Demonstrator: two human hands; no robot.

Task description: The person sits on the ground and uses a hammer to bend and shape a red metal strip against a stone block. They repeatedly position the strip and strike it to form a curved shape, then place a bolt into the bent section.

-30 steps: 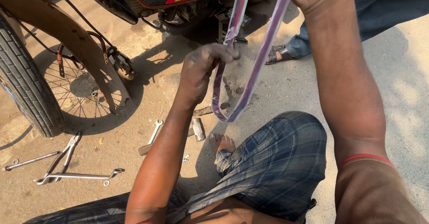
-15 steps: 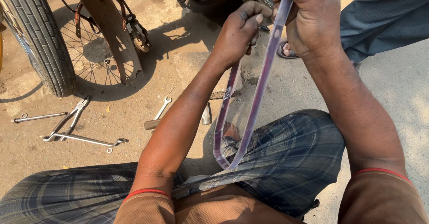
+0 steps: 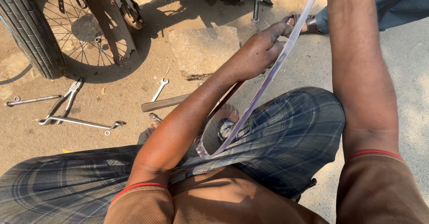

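From the head camera, the left hand (image 3: 259,49) has its fingers pinching the pale purple flat rubber strip (image 3: 263,87), which runs taut from the frame's top edge down to a loop over the checked-cloth lap; half a second earlier both hands gripped it close together near the top. Now the right hand has risen out of view, only its forearm showing, so I cannot tell its fingers' state, and the strip looks more stretched. Silver metal spanners (image 3: 76,122) lie on the sandy concrete ground (image 3: 134,90) beside the spoked black-tyred wheel (image 3: 31,27).
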